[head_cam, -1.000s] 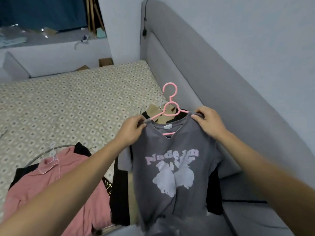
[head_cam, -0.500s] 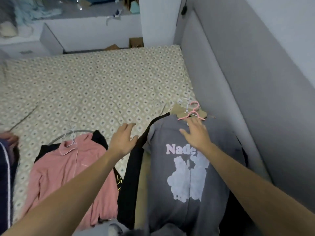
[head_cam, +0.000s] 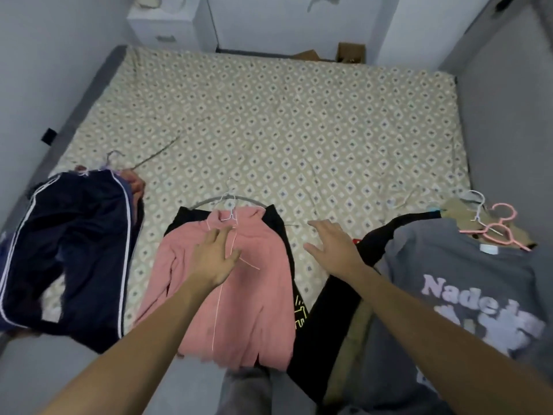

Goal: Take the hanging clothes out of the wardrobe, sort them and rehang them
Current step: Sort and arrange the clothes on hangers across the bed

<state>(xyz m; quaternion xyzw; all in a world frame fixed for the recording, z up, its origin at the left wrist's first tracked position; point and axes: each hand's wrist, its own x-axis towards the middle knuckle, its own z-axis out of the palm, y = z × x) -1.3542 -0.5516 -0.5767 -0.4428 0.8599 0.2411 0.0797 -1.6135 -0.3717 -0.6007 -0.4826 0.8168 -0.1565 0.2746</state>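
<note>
**Both hands open over the sorted clothes on the bed**

The left hand (head_cam: 216, 256) is spread flat, fingers straight and splayed, lying on the chest of the pink shirt (head_cam: 239, 301); it grips nothing. The right hand (head_cam: 332, 247) is likewise open, fingers extended and slightly apart, held over the patterned bed (head_cam: 299, 121) between the pink shirt and the black garment (head_cam: 329, 310); whether it touches the bedcover cannot be told.

The clothes lie in three piles along the near edge of the bed. At the left is a navy garment with white stripes (head_cam: 71, 253). In the middle the pink shirt rests on a white hanger (head_cam: 229, 205), on top of a black piece whose edges show at both sides. At the right the grey printed T-shirt (head_cam: 466, 289) lies flat on its pink hanger (head_cam: 496, 232), just beside a white wire hanger, over the black garment and a tan piece beneath.
</note>
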